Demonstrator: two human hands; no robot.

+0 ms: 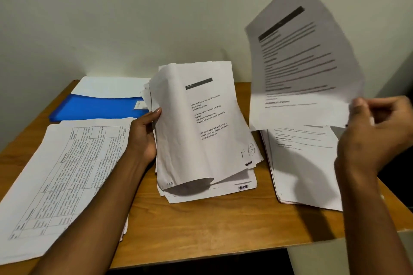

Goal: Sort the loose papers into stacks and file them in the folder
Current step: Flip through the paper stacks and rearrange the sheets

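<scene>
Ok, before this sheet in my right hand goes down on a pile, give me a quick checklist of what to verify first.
1. Right hand pinches the lifted sheet at its lower edge: ok.
2. Only one sheet lifted: cannot tell, it is blurred.
3. Right stack lies flat under the sheet, ready to take it: ok.
4. Left hand grips the middle stack; top pages curl up: not ok, uneven.
5. Sheet's heading matches the right stack: cannot tell.
6. Blue folder at the table's back, partly covered by paper: not ok for filing yet.
</scene>
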